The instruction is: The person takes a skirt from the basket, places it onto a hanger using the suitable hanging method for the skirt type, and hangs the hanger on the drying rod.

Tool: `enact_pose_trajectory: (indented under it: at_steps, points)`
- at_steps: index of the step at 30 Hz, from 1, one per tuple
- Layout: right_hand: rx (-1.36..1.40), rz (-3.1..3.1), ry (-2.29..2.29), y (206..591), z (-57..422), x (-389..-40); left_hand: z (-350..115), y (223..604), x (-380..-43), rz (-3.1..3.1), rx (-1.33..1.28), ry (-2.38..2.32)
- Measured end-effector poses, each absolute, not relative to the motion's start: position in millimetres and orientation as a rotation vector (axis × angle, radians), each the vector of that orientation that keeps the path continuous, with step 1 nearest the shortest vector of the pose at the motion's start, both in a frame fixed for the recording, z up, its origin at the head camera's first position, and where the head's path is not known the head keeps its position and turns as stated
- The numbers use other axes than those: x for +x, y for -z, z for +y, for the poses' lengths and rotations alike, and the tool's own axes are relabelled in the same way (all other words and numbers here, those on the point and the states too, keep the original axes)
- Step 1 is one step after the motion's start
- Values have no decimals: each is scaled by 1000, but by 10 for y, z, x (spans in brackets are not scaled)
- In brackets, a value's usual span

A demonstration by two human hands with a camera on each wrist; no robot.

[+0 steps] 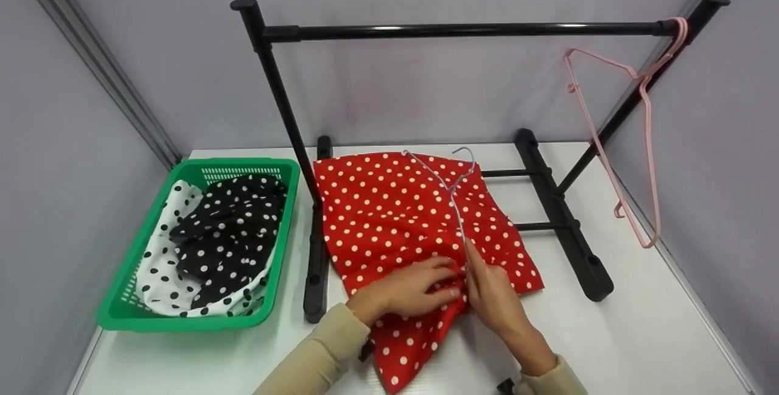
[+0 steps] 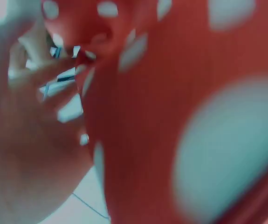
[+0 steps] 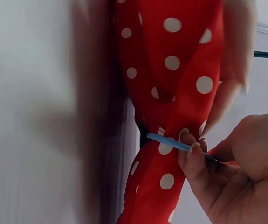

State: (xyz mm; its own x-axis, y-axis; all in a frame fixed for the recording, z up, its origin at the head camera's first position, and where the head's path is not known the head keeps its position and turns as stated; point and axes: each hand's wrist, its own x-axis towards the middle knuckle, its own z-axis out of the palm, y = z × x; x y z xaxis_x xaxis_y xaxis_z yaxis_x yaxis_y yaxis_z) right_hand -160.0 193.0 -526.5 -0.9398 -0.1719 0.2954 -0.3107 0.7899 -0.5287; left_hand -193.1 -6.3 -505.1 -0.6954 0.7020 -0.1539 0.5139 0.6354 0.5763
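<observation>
A red cloth with white polka dots (image 1: 389, 200) is spread over the table at the foot of a black rack, narrowing and bunching toward the front. On top of it lies a thin blue-grey clothes hanger (image 1: 451, 188), its hook pointing to the back. My right hand (image 1: 494, 297) pinches the hanger's near end; in the right wrist view the hanger's light-blue tip (image 3: 168, 142) crosses the gathered cloth. Beside it, my left hand (image 1: 417, 286) grips the bunched cloth with bent fingers. The cloth (image 2: 138, 112) fills most of the left wrist view and hides part of that hand.
A green basket (image 1: 108, 310) at the left holds black and white polka-dot cloths (image 1: 234, 230). The black rack's top bar (image 1: 475, 30) spans above the work. Two pink hangers (image 1: 648, 139) appear to hang at its right end. Walls close in the back and sides.
</observation>
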Motion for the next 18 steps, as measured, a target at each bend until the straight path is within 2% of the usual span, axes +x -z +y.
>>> enact_pose_trajectory:
  at_steps: [6, 8, 18]
  points:
    - [343, -2775, -907, 5299, 1949, -1596, -189, 5103, -2136, 2741, 445, -636]
    - [340, -2772, -908, 5313, 1947, -1590, -223, 5152, -2170, 2731, 346, -579]
    - [323, -2796, -848, 5290, 1929, -1585, -290, 5180, -2306, 2651, 365, -473]
